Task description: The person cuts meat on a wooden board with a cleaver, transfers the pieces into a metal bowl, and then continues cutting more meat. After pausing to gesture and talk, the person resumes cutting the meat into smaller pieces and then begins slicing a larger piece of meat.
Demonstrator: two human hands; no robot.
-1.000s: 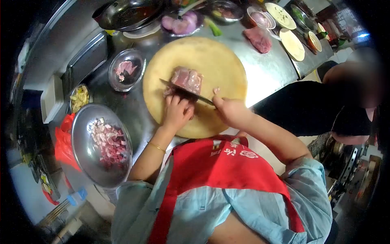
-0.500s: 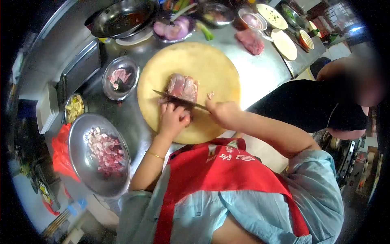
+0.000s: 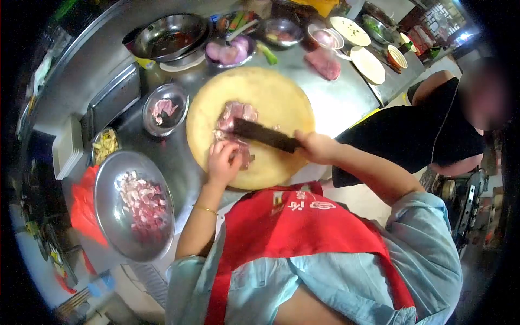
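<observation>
A slab of raw meat (image 3: 239,111) lies on a round yellowish cutting board (image 3: 284,100), and a cut portion sits on its near side. My left hand (image 3: 222,162), a gold bangle at its wrist, holds this near portion down with curled fingers. My right hand (image 3: 317,147) grips the handle of a cleaver (image 3: 265,135). Its dark, broad blade slants across the meat, tip to the left, just beyond my left fingers. Whether the edge touches the meat is hidden.
Left stand a steel bowl of diced meat (image 3: 162,244), a small bowl with meat scraps (image 3: 183,115) and white trays (image 3: 67,143). Behind are a bowl of onions (image 3: 227,53), a pan (image 3: 168,37) and another meat piece (image 3: 324,64). A person in black (image 3: 398,138) is at right.
The cleaver has turned from edge-on to showing its broad side, and my right hand has shifted right. My left hand stays on the near meat. The view has shifted slightly.
</observation>
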